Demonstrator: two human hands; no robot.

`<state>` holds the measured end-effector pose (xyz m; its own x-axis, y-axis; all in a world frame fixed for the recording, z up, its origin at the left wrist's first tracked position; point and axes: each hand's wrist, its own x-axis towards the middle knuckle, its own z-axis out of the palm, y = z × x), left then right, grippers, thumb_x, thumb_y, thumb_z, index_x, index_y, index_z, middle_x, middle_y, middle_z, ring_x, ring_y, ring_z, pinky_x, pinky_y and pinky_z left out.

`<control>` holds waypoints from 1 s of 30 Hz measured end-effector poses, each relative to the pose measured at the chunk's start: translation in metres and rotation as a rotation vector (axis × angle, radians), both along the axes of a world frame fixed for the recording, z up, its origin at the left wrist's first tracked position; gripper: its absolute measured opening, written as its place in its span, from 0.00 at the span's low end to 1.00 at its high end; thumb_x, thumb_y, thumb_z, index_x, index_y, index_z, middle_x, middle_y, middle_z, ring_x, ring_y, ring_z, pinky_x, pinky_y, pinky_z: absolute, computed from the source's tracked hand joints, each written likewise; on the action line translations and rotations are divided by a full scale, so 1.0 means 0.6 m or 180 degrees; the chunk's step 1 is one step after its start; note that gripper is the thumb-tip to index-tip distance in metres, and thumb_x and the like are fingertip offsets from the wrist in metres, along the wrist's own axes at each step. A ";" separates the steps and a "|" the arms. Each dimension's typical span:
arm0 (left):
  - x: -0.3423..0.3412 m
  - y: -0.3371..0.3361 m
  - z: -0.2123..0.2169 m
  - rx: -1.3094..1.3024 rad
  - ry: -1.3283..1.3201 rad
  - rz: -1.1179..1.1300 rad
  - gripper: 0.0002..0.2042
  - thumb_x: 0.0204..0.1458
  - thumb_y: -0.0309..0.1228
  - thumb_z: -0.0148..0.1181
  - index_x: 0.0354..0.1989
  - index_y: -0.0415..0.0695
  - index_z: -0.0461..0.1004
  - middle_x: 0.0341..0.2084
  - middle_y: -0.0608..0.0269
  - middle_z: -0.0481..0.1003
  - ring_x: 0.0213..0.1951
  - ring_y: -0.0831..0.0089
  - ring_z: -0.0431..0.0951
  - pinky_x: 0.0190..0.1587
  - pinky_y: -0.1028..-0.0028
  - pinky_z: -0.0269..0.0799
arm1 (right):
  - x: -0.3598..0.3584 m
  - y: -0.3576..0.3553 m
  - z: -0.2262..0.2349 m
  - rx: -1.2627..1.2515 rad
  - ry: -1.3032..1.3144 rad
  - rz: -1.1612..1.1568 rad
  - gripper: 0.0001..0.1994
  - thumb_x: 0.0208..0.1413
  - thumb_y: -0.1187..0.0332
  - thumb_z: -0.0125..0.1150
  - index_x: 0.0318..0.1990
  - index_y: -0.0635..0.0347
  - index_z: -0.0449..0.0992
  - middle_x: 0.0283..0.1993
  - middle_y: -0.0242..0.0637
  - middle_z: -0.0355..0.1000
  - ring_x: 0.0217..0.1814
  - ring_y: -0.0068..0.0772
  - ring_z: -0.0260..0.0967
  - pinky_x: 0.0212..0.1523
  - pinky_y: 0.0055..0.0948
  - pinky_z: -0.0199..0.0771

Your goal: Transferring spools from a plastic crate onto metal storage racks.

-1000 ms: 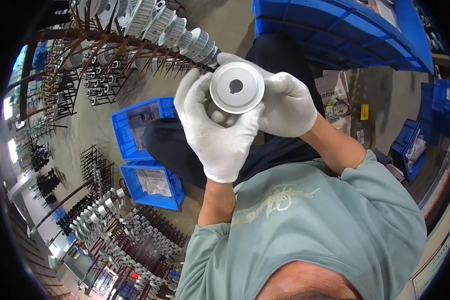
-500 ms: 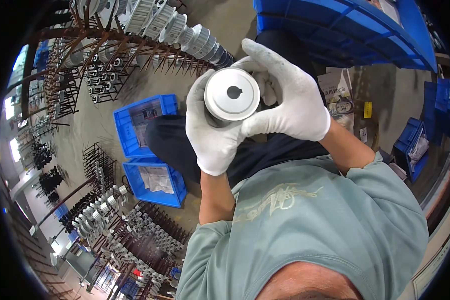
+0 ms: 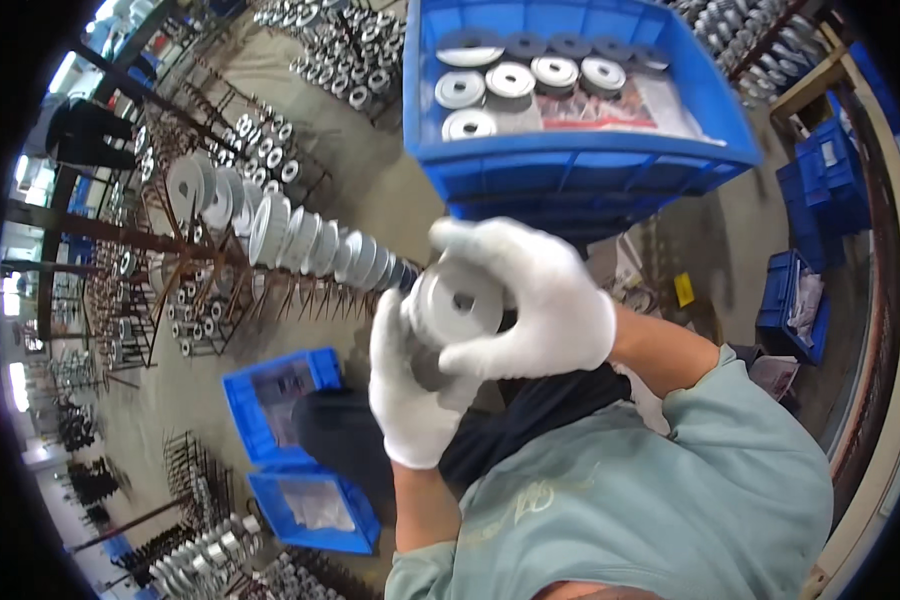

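Both grips shut on grey pulley disc [image 3: 460, 300]: left hand [image 3: 415, 385] under, right hand [image 3: 535, 300] over; blue crate [image 3: 580, 170] edge close above

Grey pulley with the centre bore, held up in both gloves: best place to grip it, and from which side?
Probably by the rim of the grey pulley, fingers wrapping its round edge from the sides, as the right hand and left hand do. The flat face offers no purchase, and this leaves the bore uncovered.

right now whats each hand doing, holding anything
Left hand: closed around the grey metal pulley, from below.
Right hand: closed on the same pulley, from the side.
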<state>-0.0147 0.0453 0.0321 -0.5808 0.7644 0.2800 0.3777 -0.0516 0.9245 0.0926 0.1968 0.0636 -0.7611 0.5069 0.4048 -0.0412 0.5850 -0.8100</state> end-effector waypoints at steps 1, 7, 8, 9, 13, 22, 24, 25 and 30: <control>-0.003 0.001 0.004 0.0217 -0.0228 0.0011 0.38 0.45 0.23 0.69 0.66 0.39 0.58 0.55 0.50 0.71 0.50 0.63 0.76 0.53 0.69 0.73 | 0.002 0.023 0.013 0.0339 0.0142 -0.0295 0.39 0.35 0.65 0.79 0.58 0.69 0.69 0.49 0.44 0.74 0.45 0.36 0.74 0.48 0.30 0.75; -0.050 -0.035 0.016 0.0478 -0.0613 0.0569 0.28 0.53 0.17 0.59 0.65 0.37 0.61 0.52 0.50 0.73 0.46 0.67 0.77 0.51 0.72 0.74 | -0.016 0.221 0.087 0.0971 -0.0711 -0.1511 0.28 0.40 0.58 0.72 0.48 0.68 0.76 0.39 0.42 0.78 0.35 0.37 0.74 0.42 0.34 0.75; -0.055 -0.039 0.014 0.0431 -0.0731 0.0657 0.27 0.54 0.17 0.57 0.64 0.36 0.61 0.52 0.50 0.73 0.46 0.68 0.77 0.51 0.72 0.74 | -0.022 0.251 0.092 0.0970 -0.1427 -0.1331 0.28 0.41 0.57 0.70 0.48 0.68 0.76 0.40 0.43 0.78 0.35 0.38 0.74 0.42 0.35 0.75; -0.060 -0.044 0.013 0.0376 -0.0839 0.0767 0.26 0.55 0.17 0.56 0.63 0.36 0.62 0.52 0.51 0.73 0.46 0.68 0.77 0.50 0.73 0.74 | -0.031 0.274 0.094 0.0950 -0.2132 -0.1116 0.28 0.42 0.56 0.69 0.47 0.68 0.76 0.40 0.43 0.78 0.35 0.39 0.74 0.43 0.36 0.76; -0.073 -0.045 0.019 0.0329 -0.0872 0.1042 0.22 0.56 0.18 0.55 0.61 0.36 0.65 0.51 0.51 0.73 0.45 0.68 0.77 0.50 0.73 0.74 | -0.060 0.304 0.063 0.1172 -0.3140 -0.0731 0.28 0.43 0.53 0.65 0.47 0.69 0.76 0.42 0.46 0.78 0.36 0.43 0.74 0.44 0.38 0.76; -0.141 -0.020 0.014 0.0175 0.0054 0.1807 0.16 0.55 0.20 0.59 0.53 0.35 0.73 0.43 0.54 0.78 0.42 0.69 0.78 0.48 0.75 0.74 | -0.064 0.318 0.024 0.1603 -0.2976 -0.0525 0.29 0.47 0.52 0.61 0.49 0.70 0.74 0.44 0.52 0.76 0.42 0.51 0.74 0.48 0.42 0.74; -0.155 0.005 0.003 0.0398 0.0372 0.1812 0.14 0.55 0.19 0.57 0.51 0.36 0.74 0.41 0.56 0.79 0.41 0.69 0.79 0.47 0.74 0.74 | -0.053 0.316 0.030 0.2004 -0.2476 -0.0920 0.24 0.51 0.57 0.62 0.49 0.70 0.75 0.44 0.50 0.76 0.41 0.47 0.74 0.46 0.40 0.75; -0.164 0.023 -0.005 0.0503 0.0536 0.1771 0.14 0.56 0.19 0.56 0.52 0.36 0.74 0.41 0.56 0.79 0.41 0.69 0.79 0.46 0.72 0.75 | -0.041 0.294 0.045 0.1933 -0.1834 -0.1232 0.22 0.53 0.60 0.63 0.49 0.69 0.75 0.43 0.48 0.77 0.40 0.44 0.75 0.43 0.38 0.75; -0.210 0.055 -0.032 0.0379 0.1370 0.2297 0.15 0.61 0.24 0.50 0.55 0.38 0.73 0.43 0.54 0.80 0.39 0.66 0.81 0.43 0.72 0.76 | -0.108 0.127 0.084 0.0844 -0.0511 0.0060 0.21 0.54 0.63 0.67 0.51 0.67 0.76 0.44 0.43 0.78 0.38 0.33 0.74 0.40 0.29 0.75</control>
<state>-0.1407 0.0783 0.0131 -0.7391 0.1988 0.6436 0.6732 0.2491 0.6962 0.0278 0.2731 0.1139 -0.8343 0.3848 0.3949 0.0621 0.7772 -0.6262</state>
